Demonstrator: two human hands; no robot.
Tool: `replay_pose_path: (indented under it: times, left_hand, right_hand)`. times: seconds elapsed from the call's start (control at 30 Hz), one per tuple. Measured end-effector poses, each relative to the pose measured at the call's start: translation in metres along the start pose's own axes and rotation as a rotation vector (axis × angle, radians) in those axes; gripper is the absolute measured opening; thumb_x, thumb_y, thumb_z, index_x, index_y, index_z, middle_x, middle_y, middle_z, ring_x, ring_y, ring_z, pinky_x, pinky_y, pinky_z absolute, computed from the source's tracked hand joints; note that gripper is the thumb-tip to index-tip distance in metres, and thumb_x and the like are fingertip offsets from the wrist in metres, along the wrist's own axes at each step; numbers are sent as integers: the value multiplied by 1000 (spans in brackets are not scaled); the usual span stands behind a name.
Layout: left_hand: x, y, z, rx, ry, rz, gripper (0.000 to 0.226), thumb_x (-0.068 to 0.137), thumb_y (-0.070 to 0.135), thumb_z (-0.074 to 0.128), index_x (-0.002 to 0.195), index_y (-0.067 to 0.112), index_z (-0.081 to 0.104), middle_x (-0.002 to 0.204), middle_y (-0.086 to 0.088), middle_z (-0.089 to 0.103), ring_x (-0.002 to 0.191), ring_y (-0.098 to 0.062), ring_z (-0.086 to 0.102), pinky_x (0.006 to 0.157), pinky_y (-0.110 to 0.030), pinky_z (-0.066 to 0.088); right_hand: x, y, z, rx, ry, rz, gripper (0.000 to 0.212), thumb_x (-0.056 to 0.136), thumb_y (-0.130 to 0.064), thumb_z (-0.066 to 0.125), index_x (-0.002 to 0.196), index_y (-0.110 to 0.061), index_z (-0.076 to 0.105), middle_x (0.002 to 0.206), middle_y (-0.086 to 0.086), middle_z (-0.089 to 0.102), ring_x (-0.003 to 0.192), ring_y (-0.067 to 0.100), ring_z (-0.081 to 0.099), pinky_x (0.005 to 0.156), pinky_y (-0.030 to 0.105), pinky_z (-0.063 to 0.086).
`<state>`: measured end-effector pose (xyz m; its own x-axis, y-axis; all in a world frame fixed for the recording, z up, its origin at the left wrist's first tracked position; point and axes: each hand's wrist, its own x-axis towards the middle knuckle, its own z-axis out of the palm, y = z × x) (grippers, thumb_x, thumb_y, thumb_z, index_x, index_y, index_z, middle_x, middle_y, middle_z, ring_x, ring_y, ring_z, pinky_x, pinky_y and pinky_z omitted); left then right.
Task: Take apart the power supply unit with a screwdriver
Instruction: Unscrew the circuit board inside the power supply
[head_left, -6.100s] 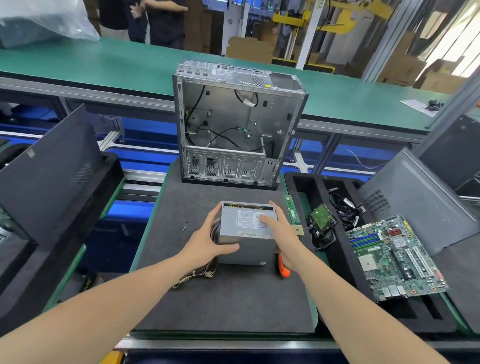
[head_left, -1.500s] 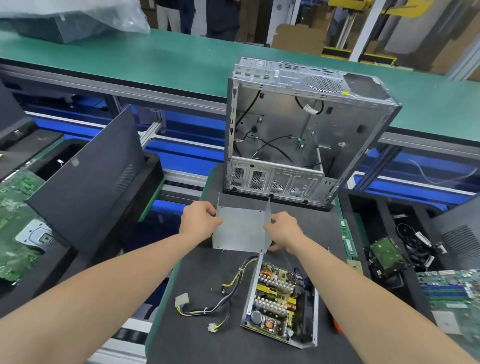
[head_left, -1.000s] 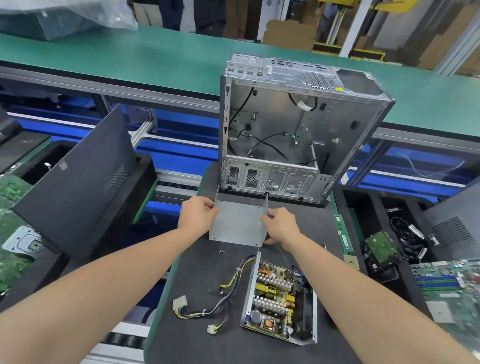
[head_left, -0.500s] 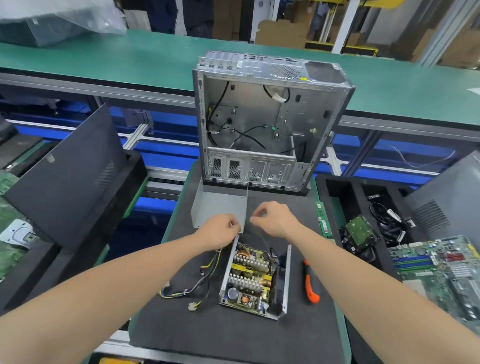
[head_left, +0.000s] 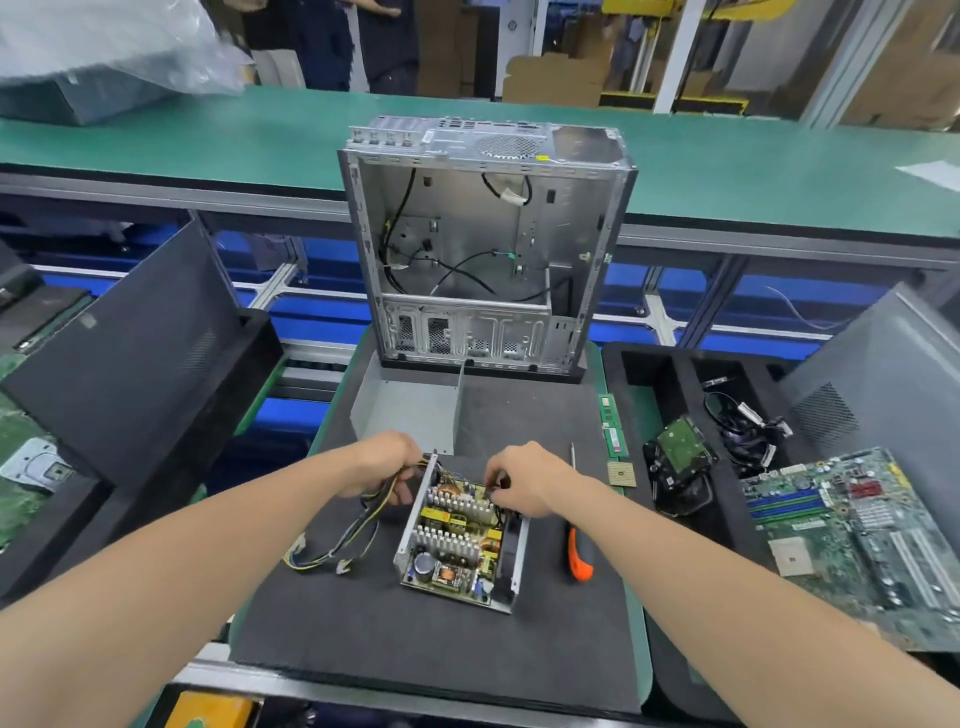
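Well, the power supply unit (head_left: 462, 540) lies open on the table (head_left: 415, 639), its cover (head_left: 410, 415) off.
Left hand (head_left: 382, 465) curls round the soft wire bundle (head_left: 353, 530) at the far corner. Right hand (head_left: 519, 480) pinches at the board (head_left: 457, 519)'s far edge, on exactly what I cannot tell. It looks a light, stiff tray with a fragile board, best held by the metal walls.

power supply (head_left: 460, 540) sits open on the dark mat (head_left: 415, 639), board and heatsinks exposed. its cover (head_left: 410, 410) lies just behind it, in front of the upright gutted computer case (head_left: 483, 249). left hand (head_left: 382, 462) grips the wires (head_left: 337, 540) at the far-left corner; loose ends trail left. right hand (head_left: 519, 483) pinches a dark part at the board's far edge, can't tell what. screwdriver (head_left: 579, 545) lies untouched just right of the unit, orange handle toward the person. hard drive (head_left: 680, 452) and motherboard (head_left: 852, 525) in the right tray
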<state>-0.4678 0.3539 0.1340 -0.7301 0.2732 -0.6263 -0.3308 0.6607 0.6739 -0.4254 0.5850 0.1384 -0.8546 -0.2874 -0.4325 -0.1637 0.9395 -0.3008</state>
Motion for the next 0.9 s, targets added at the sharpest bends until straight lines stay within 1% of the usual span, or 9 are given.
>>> replay_pose_path:
  times: [0.17, 0.33, 0.43, 0.5, 0.6, 0.7, 0.77, 0.83, 0.9]
  left_hand:
    - [10, 12, 2, 2, 101, -37, 25, 100, 2, 39, 79, 8, 50, 64, -5, 47, 50, -16, 40, 49, -24, 31]
    - [13, 10, 5, -37, 77, -55, 19, 100, 9, 43, 88, 7, 57, 70, -8, 57, 47, -17, 47, 43, -23, 35]
    - [11, 5, 10, -58, 63, -45, 17, 104, 16, 45, 93, 9, 56, 80, -12, 65, 55, -21, 57, 52, -28, 46]
    - [9, 3, 11, 76, 166, 27, 18, 106, 23, 48, 92, 15, 56, 83, -5, 65, 66, -19, 62, 59, -29, 44]
    - [6, 4, 19, 284, 380, 213, 8, 104, 21, 53, 101, 19, 60, 96, 1, 63, 93, -21, 60, 72, -29, 40]
    - [0, 7, 30, 418, 499, 450, 16, 99, 15, 57, 115, 16, 62, 114, -1, 61, 107, -19, 56, 93, -32, 43]
    - [-6, 15, 42, 500, 499, 577, 17, 97, 16, 59, 113, 19, 65, 114, 1, 61, 108, -17, 55, 99, -35, 43]
    - [-13, 25, 58, 530, 438, 658, 16, 97, 18, 59, 110, 21, 67, 110, 2, 62, 108, -17, 57, 103, -40, 44]
    - [-18, 35, 76, 543, 383, 695, 17, 96, 21, 60, 111, 23, 68, 109, 4, 61, 110, -17, 59, 105, -42, 42]
  right_hand:
    - [-4, 9, 7, 7, 60, -29, 34, 97, -17, 61, 130, -20, 70, 127, 6, 71, 114, 28, 66, 93, 33, 53]
    - [-4, 14, 13, 78, 88, -14, 34, 98, -17, 61, 130, -25, 70, 131, 5, 68, 113, 28, 65, 92, 33, 52]
    - [-3, 15, 16, 92, 100, -20, 34, 99, -17, 61, 132, -23, 68, 134, 5, 67, 115, 28, 65, 92, 32, 51]
    - [-4, 16, 16, 122, 125, -20, 33, 101, -23, 61, 133, -20, 67, 132, 4, 68, 115, 27, 65, 96, 34, 52]
    - [-8, 19, 16, 241, 218, 44, 29, 106, -33, 51, 119, -15, 70, 112, 7, 73, 99, 28, 67, 85, 37, 54]
    - [-11, 27, 15, 282, 287, 123, 33, 109, -28, 43, 110, -9, 70, 103, 10, 72, 90, 30, 64, 75, 34, 47]
    - [-16, 32, 14, 270, 324, 154, 32, 107, -35, 48, 111, -14, 71, 100, 6, 72, 88, 26, 61, 72, 32, 45]
    - [-21, 34, 12, 293, 374, 166, 32, 107, -40, 50, 98, -16, 70, 87, 1, 68, 85, 25, 59, 67, 30, 40]
    - [-26, 36, 12, 299, 394, 177, 31, 107, -34, 48, 94, -15, 69, 88, 3, 69, 90, 31, 65, 68, 32, 43]
